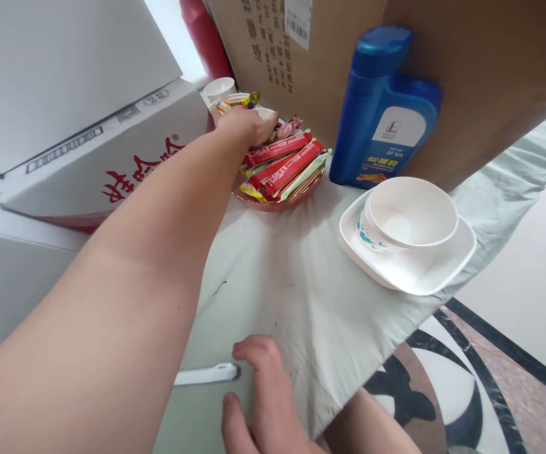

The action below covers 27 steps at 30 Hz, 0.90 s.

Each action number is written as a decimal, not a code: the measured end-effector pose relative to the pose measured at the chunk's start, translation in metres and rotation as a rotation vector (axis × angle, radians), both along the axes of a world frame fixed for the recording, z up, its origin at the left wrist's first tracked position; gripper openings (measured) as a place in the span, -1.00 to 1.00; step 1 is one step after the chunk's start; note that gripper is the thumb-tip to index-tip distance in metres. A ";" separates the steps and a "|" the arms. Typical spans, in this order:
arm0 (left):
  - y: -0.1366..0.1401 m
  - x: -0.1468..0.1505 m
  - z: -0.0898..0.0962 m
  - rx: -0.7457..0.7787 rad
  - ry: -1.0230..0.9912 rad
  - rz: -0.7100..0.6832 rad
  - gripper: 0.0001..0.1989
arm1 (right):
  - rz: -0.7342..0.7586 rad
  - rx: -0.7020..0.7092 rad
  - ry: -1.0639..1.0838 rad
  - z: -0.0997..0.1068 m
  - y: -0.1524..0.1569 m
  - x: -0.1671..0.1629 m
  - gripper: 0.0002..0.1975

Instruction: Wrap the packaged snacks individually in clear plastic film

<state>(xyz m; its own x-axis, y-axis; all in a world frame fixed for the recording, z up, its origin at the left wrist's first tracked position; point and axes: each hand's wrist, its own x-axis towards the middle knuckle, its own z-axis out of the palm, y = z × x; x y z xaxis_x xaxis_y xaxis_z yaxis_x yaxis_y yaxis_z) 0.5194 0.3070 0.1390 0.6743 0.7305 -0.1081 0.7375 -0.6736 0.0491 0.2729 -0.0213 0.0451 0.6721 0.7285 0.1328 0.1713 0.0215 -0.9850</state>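
Observation:
My left hand [249, 123] reaches to the back, its thumb and fingers spread around the near side of a white bowl [267, 114] with yellow and orange wrapped sweets [238, 103]. Most of its fingers are hidden. Just right of it, a pinkish clear dish [273, 205] holds several red and green snack sticks [285, 165]. At the front edge, my right hand [268, 394] is open, fingers curved and apart, with nothing in it. Close to its fingertips lies a slim white plastic stick [209, 374]; my left forearm covers its other end.
A blue bottle [379, 113] stands against a large brown carton [330, 57]. On the right, white bowls [410, 211] sit stacked in a white square dish [464, 243]. White cartons [93, 139] flank the left. Behind are a white cup [219, 88] and a red object [205, 38]. Pale cloth [311, 271] covers the table.

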 end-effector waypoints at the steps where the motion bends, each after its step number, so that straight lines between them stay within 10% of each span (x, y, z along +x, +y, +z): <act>1: -0.008 -0.004 0.002 -0.005 -0.058 -0.038 -0.18 | 0.024 0.009 -0.025 0.000 0.000 0.001 -0.42; 4: -0.042 -0.021 0.007 -0.049 -0.174 -0.251 -0.19 | 0.080 0.045 -0.083 -0.001 0.001 0.003 -0.41; 10: -0.094 -0.061 -0.005 -0.147 0.275 -0.448 0.24 | 0.105 0.065 -0.062 0.003 -0.001 0.001 -0.41; 27: -0.099 0.019 -0.030 -0.129 -0.056 -0.013 0.02 | 0.062 -0.022 0.041 0.011 -0.004 -0.008 -0.48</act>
